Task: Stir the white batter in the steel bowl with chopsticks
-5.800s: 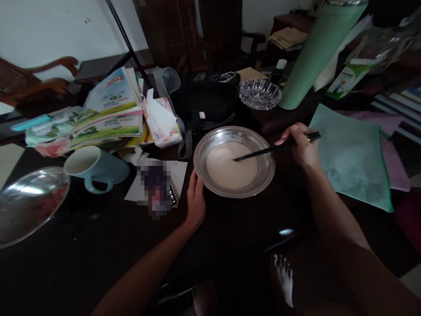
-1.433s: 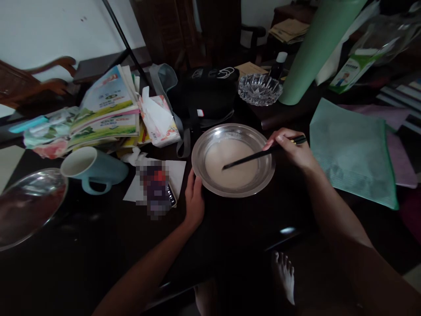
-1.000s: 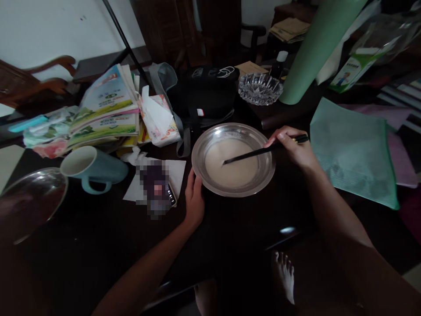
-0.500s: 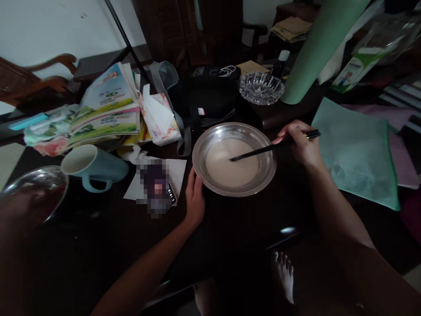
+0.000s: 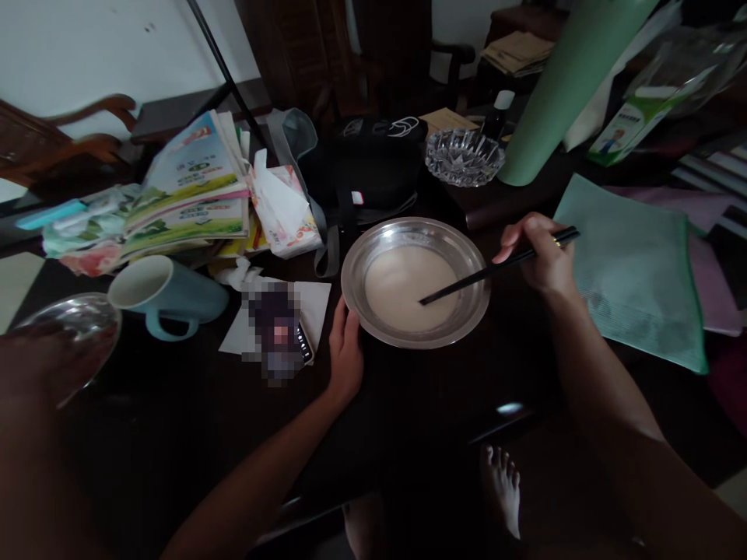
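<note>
A shiny metal bowl (image 5: 415,336) with a wide rim holds a pale, milky liquid (image 5: 402,284). At its lower left edge, my left hand (image 5: 346,354) grips the rim, with the thumb up by the edge and some fingers hidden against the side. My right hand (image 5: 545,253) is closed around black chopsticks (image 5: 472,278) with gold bands near the upper end. They slant down to the left over the bowl's right rim, and their tips are in the liquid. The two sticks lie so close together that they look almost like one.
Another person's blurred hand (image 5: 35,362) reaches into a second metal bowl (image 5: 108,342) at far left. Nearby are a blue mug (image 5: 192,292), a phone (image 5: 304,344) on paper, a tissue pack (image 5: 285,214) and books (image 5: 192,179). Behind stand a glass ashtray (image 5: 464,159) and green cylinder (image 5: 560,101); a mesh pouch (image 5: 630,280) lies right.
My right hand has shifted slightly right, and the chopstick tips have moved right and toward me through the liquid. My left hand and the bowl stay put. The other person's hand moved a little.
</note>
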Motion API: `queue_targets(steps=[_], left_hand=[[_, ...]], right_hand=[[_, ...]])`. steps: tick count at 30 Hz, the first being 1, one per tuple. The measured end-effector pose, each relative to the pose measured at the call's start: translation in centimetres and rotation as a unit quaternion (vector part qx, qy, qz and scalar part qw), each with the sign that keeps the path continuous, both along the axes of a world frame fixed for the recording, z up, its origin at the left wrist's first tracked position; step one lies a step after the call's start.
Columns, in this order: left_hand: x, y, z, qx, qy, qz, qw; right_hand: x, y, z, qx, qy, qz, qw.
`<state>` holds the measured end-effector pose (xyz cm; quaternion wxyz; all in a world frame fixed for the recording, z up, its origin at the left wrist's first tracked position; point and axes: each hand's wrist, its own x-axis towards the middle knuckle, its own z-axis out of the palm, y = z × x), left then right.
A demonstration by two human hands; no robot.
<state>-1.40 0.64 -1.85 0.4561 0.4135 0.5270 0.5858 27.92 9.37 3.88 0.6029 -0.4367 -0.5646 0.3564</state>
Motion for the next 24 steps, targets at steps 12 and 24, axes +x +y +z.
queue_targets(steps=[12,24], left_hand=[[-0.04,0.0,-0.15,0.0,0.004,0.002,1.0],[0.0,0.01,-0.1,-0.002,0.002,0.004,1.0]], right_hand=[[-0.02,-0.23,0.03,0.006,-0.004,0.033,0.999],[-0.13,-0.02,0.09,0.0,-0.011,0.004,1.0]])
